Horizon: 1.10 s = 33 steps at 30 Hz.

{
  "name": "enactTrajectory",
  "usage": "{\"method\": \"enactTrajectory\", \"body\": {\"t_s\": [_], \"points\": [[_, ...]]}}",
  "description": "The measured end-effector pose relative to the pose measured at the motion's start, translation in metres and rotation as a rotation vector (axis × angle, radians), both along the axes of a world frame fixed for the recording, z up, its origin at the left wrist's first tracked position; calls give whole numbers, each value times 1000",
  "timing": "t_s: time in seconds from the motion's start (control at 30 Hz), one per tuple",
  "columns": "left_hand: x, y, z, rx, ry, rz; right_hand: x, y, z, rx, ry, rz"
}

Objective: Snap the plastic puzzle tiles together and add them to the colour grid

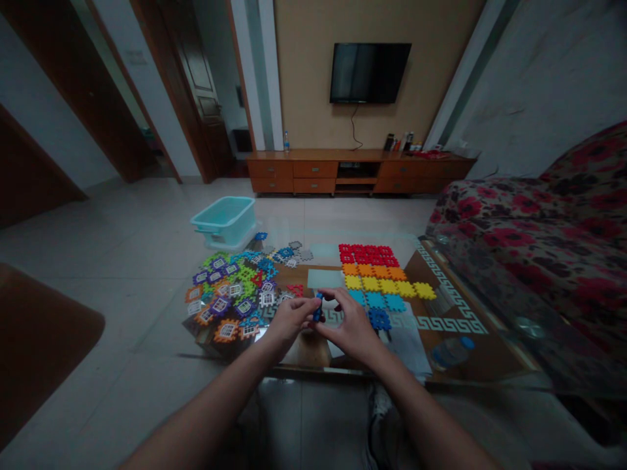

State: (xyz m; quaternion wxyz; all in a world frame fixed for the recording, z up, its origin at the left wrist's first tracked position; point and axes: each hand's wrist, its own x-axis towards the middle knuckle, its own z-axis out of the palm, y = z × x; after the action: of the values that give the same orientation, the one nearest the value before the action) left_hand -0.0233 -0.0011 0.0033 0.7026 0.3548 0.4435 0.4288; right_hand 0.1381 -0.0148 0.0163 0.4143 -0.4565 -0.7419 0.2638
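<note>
Both hands meet over the near middle of the glass table (418,274), closed around one small blue piece (318,308). The left hand (294,318) pinches it from the left between thumb and fingers, while the right hand (351,323) curves round from the right, thumb and forefinger apparently at its near and far ends; sharing the hold this way probably steadies a piece so small. It is held roughly edge-on, so its full face cannot be made out. To the right, interlocking tiles lie grouped, seemingly by colour: red tiles (367,254) farthest, then orange tiles (375,271), yellow tiles (386,286) reaching farthest right, light-blue tiles (375,300) and a dark-blue tile (379,319) nearest. Flat, side-by-side placing presumably keeps each colour easy to see. To the left, a mixed pile (220,305) overlaps loosely, likely within easy reach of the left hand, with a turquoise tub (225,219) just beyond it.
</note>
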Motion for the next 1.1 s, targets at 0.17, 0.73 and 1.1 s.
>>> {"method": "enactTrajectory", "body": {"t_s": [0.17,0.73,1.1], "points": [[-3,4,-3,41,79,167,-10,-1,-14,-183,124,-106],[-1,0,13,195,205,359,-25,-7,-8,-874,649,17],[0,-1,16,157,189,361,-25,-8,-6,-856,661,-44]]}}
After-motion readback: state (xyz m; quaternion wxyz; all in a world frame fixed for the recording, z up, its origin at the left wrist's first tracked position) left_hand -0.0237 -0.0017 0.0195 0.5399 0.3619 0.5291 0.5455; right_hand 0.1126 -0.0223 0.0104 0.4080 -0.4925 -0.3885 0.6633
